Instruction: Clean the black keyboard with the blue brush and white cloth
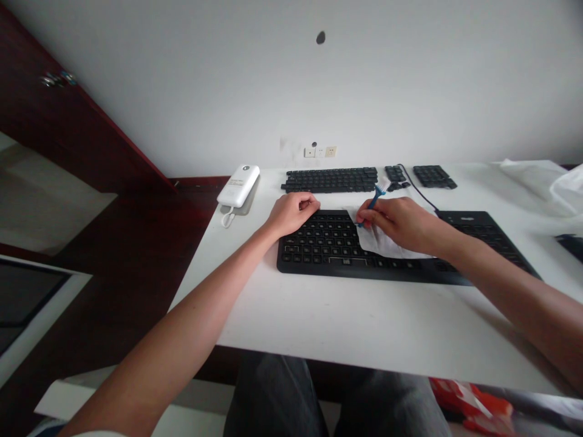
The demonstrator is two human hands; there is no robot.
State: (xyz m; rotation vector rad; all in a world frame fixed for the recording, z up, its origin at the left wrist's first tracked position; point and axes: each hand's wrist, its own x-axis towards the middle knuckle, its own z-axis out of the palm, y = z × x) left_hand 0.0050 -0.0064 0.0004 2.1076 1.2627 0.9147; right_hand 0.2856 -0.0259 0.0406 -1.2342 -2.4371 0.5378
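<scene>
While our left hand [291, 212] rests curled on the keyboard's [337, 246] upper left corner at frame centre, our right hand [401, 224] pinches a blue brush [377, 194] over a white cloth [382, 243], both forearms stretched forward.

A white, flat-topped table [346, 321] carries a large black plastic keyboard [319, 246] at its middle. Far behind that lies a second, slimmer black keyboard [331, 179] with loose black key clusters [433, 176] to its right. A white oblong power bank [238, 184] rests at the far left corner, and crumpled white cloth [537, 176] at the far right.
</scene>
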